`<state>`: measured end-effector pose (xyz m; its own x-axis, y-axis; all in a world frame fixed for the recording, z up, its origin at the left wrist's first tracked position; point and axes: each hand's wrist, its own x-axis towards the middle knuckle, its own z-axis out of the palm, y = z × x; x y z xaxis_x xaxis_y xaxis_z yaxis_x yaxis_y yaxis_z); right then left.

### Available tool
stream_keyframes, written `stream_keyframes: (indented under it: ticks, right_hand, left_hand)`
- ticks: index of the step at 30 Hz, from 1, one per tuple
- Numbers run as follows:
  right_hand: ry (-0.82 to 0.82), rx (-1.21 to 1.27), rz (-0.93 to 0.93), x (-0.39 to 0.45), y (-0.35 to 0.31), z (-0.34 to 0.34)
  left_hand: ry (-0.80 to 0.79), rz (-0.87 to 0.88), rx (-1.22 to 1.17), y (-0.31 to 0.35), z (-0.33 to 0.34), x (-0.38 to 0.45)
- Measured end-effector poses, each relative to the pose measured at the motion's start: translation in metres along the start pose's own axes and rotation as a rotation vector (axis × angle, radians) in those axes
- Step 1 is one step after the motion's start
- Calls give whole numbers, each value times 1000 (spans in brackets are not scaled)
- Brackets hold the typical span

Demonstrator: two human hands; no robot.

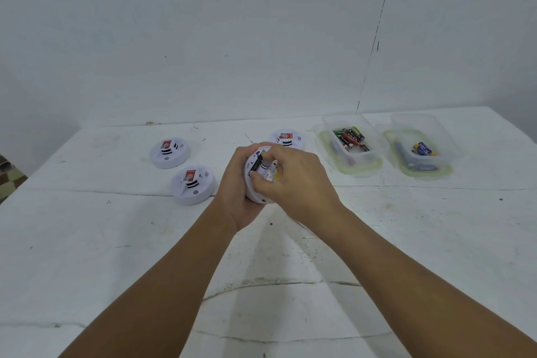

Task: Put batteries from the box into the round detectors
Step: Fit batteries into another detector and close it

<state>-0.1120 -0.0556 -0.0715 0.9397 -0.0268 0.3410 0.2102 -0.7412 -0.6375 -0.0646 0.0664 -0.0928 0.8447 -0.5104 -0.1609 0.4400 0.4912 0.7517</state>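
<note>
My left hand (236, 189) grips a round white detector (255, 192) from below and the left, lifted above the table with its back side up. My right hand (293, 183) lies over it, and its thumb and fingertips pinch a dark battery (257, 165) at the detector's open compartment. Three more white detectors lie on the table: one at the far left (170, 153), one nearer (193, 184), one behind my hands (287, 138). A clear box (350, 144) at the right holds several batteries.
A second clear box (421, 150) further right holds a blue and yellow battery and a few other items. The white table (261, 270) ends at a pale wall behind. A patterned floor patch (8, 177) shows past the table's left edge.
</note>
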Motion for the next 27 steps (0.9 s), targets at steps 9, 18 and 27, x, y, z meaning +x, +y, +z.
stream_keyframes:
  ticks: [9,18,27]
  right_hand:
    - [-19,-11,6,4,6,2]
    - [-39,297,118,-4,16,10]
    - [-98,454,383,2,26,1]
  left_hand:
    - [30,-51,-12,-6,0,2]
    - [95,9,89,-10,0,13]
    - [125,15,123,-16,4,24]
